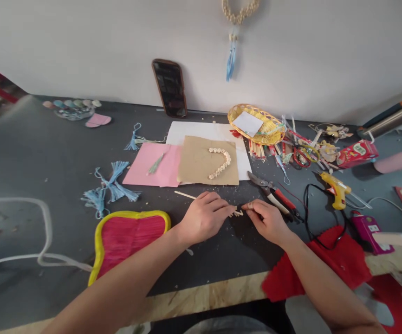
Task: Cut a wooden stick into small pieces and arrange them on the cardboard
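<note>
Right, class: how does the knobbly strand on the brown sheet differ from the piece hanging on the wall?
The knobbly strand lies on the brown sheet; the hanging piece is up on the wall. The strand's whole curve shows; the hanging piece is cut off by the picture's top edge. The strand has no tassel; the hanging piece has a blue tassel below. Both are pale and bumpy.

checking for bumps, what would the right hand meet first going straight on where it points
Probably the small pale pieces just ahead of it, then the left hand, though depth is unclear.
</note>
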Demonstrator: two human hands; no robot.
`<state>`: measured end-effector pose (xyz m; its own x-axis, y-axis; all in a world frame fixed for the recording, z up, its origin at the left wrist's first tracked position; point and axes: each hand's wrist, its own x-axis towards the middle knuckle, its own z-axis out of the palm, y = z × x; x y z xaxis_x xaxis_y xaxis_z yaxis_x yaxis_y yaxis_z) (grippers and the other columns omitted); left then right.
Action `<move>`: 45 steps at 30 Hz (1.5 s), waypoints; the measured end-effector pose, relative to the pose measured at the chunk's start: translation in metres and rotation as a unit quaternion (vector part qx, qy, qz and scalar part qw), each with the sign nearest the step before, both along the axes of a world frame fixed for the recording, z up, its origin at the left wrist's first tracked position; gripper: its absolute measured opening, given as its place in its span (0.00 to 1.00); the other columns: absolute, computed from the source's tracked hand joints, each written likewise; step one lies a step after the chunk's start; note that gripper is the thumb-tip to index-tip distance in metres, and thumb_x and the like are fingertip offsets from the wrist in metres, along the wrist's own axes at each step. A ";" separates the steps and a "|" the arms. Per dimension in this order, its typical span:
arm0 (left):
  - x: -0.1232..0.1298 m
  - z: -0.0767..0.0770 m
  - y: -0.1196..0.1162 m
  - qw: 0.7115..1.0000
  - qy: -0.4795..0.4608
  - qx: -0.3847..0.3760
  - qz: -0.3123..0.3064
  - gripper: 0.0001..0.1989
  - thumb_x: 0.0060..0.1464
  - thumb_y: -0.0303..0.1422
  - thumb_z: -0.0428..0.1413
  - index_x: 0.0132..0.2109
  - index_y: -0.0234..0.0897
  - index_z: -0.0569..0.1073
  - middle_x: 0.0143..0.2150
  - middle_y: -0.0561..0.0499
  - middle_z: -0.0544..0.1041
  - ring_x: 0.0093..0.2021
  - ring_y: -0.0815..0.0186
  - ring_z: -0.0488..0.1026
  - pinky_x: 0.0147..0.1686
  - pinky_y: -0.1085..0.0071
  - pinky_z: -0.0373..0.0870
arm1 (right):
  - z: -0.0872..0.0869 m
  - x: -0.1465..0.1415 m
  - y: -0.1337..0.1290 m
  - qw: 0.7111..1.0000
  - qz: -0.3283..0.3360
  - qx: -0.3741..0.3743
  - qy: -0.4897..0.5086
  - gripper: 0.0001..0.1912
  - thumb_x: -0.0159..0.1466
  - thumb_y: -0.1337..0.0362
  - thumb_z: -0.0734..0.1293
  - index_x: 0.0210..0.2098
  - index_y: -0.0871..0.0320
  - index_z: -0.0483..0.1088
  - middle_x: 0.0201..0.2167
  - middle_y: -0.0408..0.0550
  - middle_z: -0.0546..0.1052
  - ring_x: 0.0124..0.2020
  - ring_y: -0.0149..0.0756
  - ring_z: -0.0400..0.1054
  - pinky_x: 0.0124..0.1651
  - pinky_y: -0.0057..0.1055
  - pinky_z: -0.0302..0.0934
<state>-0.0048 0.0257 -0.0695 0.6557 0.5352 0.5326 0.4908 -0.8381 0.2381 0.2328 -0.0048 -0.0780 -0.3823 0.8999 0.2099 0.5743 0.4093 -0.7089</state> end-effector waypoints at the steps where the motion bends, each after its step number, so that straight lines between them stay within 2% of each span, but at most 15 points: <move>1: 0.000 -0.001 0.000 1.000 -0.002 -0.001 -0.001 0.11 0.59 0.26 0.52 0.43 0.38 0.78 0.36 0.49 0.81 0.36 0.64 0.72 0.38 0.66 0.70 | 0.000 0.000 0.000 1.000 -0.002 -0.001 0.003 0.09 0.68 0.67 0.60 0.42 0.55 0.72 0.38 0.49 0.78 0.41 0.36 0.74 0.45 0.34 0.70; 14: 0.000 -0.002 0.004 1.000 -0.025 -0.010 -0.008 0.10 0.60 0.25 0.52 0.43 0.37 0.78 0.36 0.49 0.82 0.36 0.65 0.74 0.38 0.66 0.71 | -0.001 0.002 0.004 0.999 -0.035 0.014 0.000 0.09 0.68 0.65 0.60 0.43 0.55 0.72 0.39 0.50 0.77 0.43 0.38 0.74 0.47 0.36 0.70; 23: -0.004 -0.004 0.010 0.998 -0.055 0.002 0.028 0.10 0.59 0.24 0.52 0.44 0.36 0.76 0.37 0.47 0.82 0.37 0.63 0.75 0.39 0.64 0.71 | 0.001 0.003 0.002 0.999 -0.029 0.003 -0.016 0.09 0.67 0.68 0.61 0.44 0.56 0.70 0.41 0.50 0.75 0.43 0.37 0.73 0.46 0.36 0.71; 27: -0.004 -0.002 0.011 0.997 -0.054 -0.016 0.051 0.09 0.58 0.23 0.51 0.41 0.35 0.75 0.35 0.47 0.81 0.36 0.61 0.75 0.39 0.63 0.71 | 0.003 0.000 0.000 0.998 -0.023 0.000 -0.054 0.12 0.66 0.68 0.62 0.49 0.55 0.69 0.43 0.50 0.74 0.43 0.38 0.73 0.44 0.36 0.71; 30: -0.004 -0.001 0.011 0.996 -0.067 -0.016 0.064 0.10 0.57 0.21 0.50 0.41 0.34 0.75 0.38 0.44 0.81 0.37 0.60 0.75 0.39 0.62 0.72 | 0.003 -0.001 0.000 0.997 -0.028 0.003 -0.077 0.16 0.66 0.68 0.62 0.53 0.54 0.67 0.46 0.51 0.73 0.43 0.39 0.72 0.44 0.37 0.70; 35: -0.002 -0.003 0.010 0.995 -0.066 -0.026 0.064 0.09 0.57 0.22 0.51 0.41 0.33 0.75 0.39 0.44 0.81 0.38 0.60 0.75 0.40 0.63 0.72 | 0.002 -0.002 0.001 0.995 -0.027 -0.004 -0.098 0.15 0.65 0.68 0.63 0.52 0.54 0.67 0.46 0.51 0.73 0.45 0.40 0.72 0.47 0.39 0.70; 40: 0.000 -0.002 0.010 0.992 -0.089 -0.066 0.055 0.07 0.60 0.25 0.51 0.39 0.34 0.75 0.37 0.46 0.80 0.38 0.62 0.75 0.41 0.65 0.72 | 0.015 -0.005 0.003 0.985 -0.007 -0.008 -0.175 0.21 0.63 0.70 0.64 0.56 0.56 0.64 0.51 0.55 0.70 0.53 0.46 0.68 0.52 0.44 0.67; 42: 0.000 0.000 0.010 0.992 -0.095 -0.063 0.058 0.07 0.60 0.25 0.51 0.38 0.34 0.74 0.37 0.46 0.80 0.38 0.62 0.75 0.41 0.66 0.71 | 0.023 -0.006 0.006 0.979 0.022 -0.024 -0.202 0.22 0.63 0.70 0.65 0.57 0.57 0.64 0.53 0.56 0.69 0.51 0.44 0.69 0.52 0.43 0.67; 45: 0.001 0.001 0.008 0.991 -0.105 -0.064 0.061 0.08 0.60 0.25 0.51 0.38 0.34 0.75 0.36 0.46 0.80 0.37 0.62 0.75 0.41 0.66 0.71 | 0.030 -0.008 0.012 0.973 0.051 -0.038 -0.224 0.18 0.64 0.68 0.65 0.54 0.57 0.66 0.52 0.54 0.70 0.46 0.40 0.71 0.49 0.38 0.68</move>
<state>-0.0042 0.0339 -0.0684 0.4634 0.6761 0.5728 0.5156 -0.7315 0.4462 0.2247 0.0074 -0.0481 -0.5088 0.8585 -0.0642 0.7910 0.4367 -0.4285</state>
